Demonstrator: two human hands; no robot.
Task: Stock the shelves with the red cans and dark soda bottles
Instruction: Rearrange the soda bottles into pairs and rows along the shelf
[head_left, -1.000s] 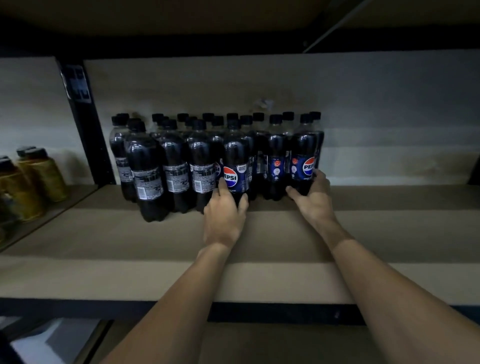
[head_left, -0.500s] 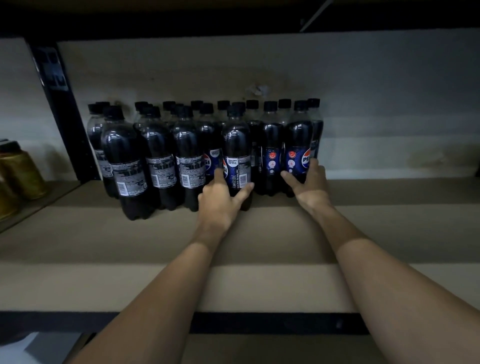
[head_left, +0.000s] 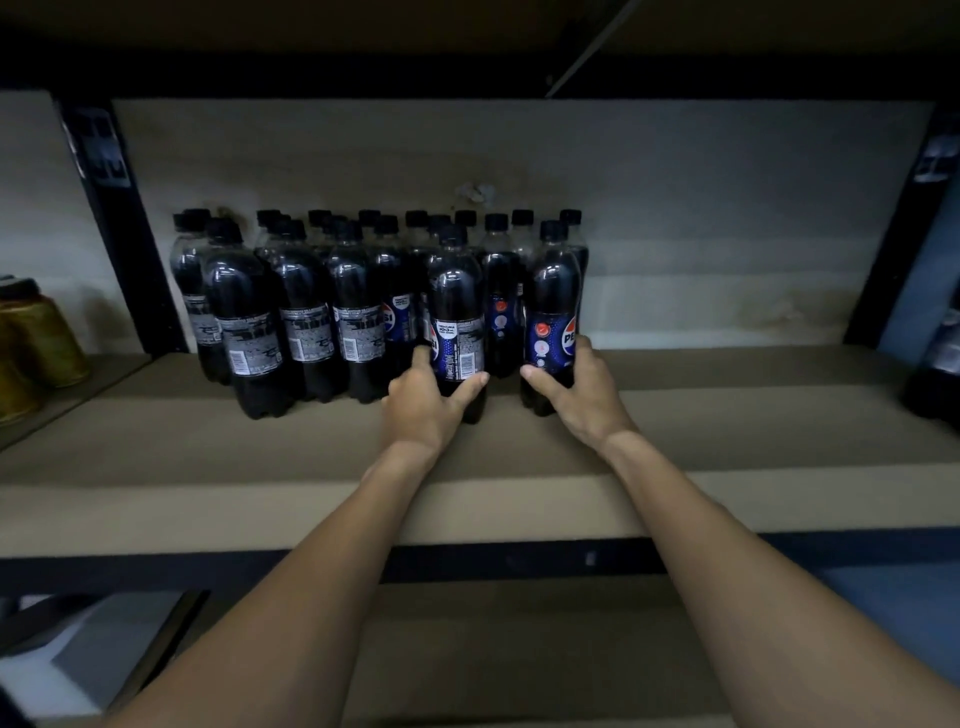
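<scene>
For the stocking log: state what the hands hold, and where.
Left hand grips a front-row soda bottle at its lower body; right hand grips the rightmost bottle likewise.

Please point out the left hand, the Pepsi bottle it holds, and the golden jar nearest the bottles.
Left hand (head_left: 423, 410): head view, back of the hand.
Pepsi bottle (head_left: 456, 291): head view, dark upper body.
Golden jar (head_left: 49, 340): head view, side wall.

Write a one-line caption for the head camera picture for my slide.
On a shelf, the left hand grips a dark bottle and the right hand grips the rightmost front bottle.
</scene>
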